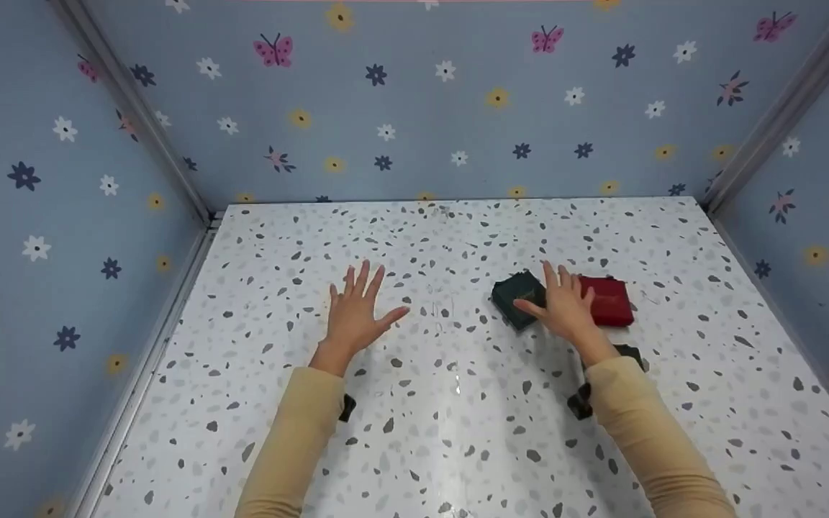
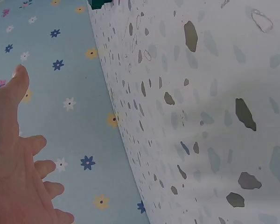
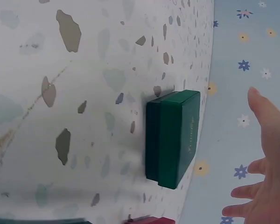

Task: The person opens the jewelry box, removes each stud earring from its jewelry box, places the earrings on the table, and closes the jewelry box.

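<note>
My left hand (image 1: 354,316) is held over the left half of the speckled tabletop, fingers spread, holding nothing. In the head view my right hand (image 1: 564,306), also with fingers spread, hovers between a dark green box (image 1: 517,298) and a red box (image 1: 610,302), overlapping both. The right wrist view shows the green box (image 3: 170,137) with its lid on and small gold lettering on top; the hand (image 3: 266,158) is apart from it. Only an edge of the red box (image 3: 151,220) shows there. A dark item (image 1: 629,352) lies partly hidden under my right wrist; its kind is unclear.
The white speckled table (image 1: 429,403) meets a blue flowered back panel (image 1: 414,108), with similar panels on the left (image 1: 62,288) and right (image 1: 817,237). Metal rails (image 1: 134,399) edge the left side. Black wrist devices (image 1: 581,401) show below both sleeves.
</note>
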Action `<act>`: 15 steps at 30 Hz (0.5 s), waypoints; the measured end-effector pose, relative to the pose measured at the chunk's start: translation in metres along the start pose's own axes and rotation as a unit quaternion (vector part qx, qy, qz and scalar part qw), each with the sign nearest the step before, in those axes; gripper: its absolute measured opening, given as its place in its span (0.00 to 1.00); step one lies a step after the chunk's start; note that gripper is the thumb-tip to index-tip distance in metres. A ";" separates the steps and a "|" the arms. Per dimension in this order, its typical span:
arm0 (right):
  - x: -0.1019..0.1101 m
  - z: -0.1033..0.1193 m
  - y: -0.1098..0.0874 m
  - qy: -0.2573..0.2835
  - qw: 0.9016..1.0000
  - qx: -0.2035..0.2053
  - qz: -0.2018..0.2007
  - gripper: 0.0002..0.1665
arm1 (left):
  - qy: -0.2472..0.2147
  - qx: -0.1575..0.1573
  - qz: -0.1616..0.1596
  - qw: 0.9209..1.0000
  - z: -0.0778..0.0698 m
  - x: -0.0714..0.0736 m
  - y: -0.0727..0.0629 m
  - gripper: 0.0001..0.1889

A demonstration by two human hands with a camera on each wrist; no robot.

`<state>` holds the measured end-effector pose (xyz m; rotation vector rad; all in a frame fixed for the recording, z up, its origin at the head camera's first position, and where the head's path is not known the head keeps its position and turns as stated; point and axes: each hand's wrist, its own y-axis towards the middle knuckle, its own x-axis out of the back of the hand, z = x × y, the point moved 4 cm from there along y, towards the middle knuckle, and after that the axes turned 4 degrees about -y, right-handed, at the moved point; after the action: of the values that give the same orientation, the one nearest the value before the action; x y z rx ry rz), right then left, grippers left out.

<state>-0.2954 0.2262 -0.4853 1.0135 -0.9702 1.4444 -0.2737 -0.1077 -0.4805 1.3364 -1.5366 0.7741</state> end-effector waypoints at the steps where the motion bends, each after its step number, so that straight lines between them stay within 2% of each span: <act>1: -0.001 -0.001 0.000 0.007 1.000 -0.002 -0.002 0.57 | -0.003 0.001 -0.002 1.000 0.000 -0.001 0.000 0.44; 8: -0.013 -0.004 0.005 0.040 0.999 -0.028 0.000 0.55 | -0.020 0.006 -0.016 1.000 0.001 -0.009 -0.003 0.44; 15: -0.026 -0.004 0.010 0.058 0.998 -0.036 0.003 0.55 | -0.039 0.011 -0.023 0.999 0.001 -0.019 -0.006 0.44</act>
<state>-0.3038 0.2216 -0.5119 0.8653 -0.9348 1.4474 -0.2680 -0.1027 -0.4987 1.4277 -1.5568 0.7201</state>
